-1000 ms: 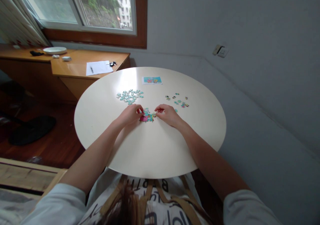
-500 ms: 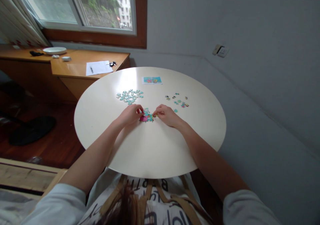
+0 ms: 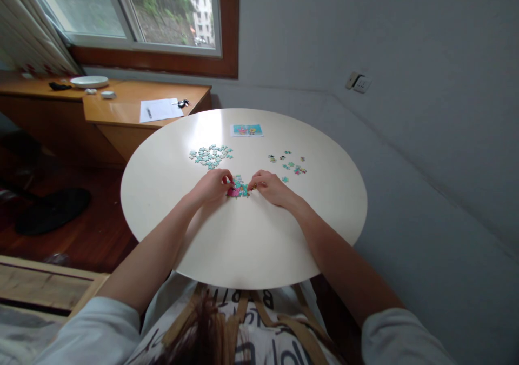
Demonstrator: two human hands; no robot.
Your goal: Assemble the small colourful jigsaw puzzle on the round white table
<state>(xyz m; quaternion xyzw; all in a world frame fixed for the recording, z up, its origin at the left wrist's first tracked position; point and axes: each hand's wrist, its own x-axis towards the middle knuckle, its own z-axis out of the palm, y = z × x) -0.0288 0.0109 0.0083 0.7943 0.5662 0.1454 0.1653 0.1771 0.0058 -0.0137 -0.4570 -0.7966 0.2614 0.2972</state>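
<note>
A small joined cluster of pink and teal puzzle pieces (image 3: 238,188) lies near the middle of the round white table (image 3: 243,246). My left hand (image 3: 211,185) rests at the cluster's left edge, fingers curled and pressing on it. My right hand (image 3: 271,186) is at the cluster's right edge, fingertips pinched on a small piece against it. A loose heap of teal pieces (image 3: 211,156) lies beyond my left hand. Scattered mixed pieces (image 3: 288,163) lie beyond my right hand.
A small reference picture (image 3: 246,130) lies at the table's far side. A wooden desk (image 3: 117,111) to the left carries a sheet of paper (image 3: 159,109), keys and a white plate (image 3: 89,81). A grey wall runs close along the right.
My right hand has slid a little left, closing onto the right edge of the joined cluster. My left hand has stayed in place.
</note>
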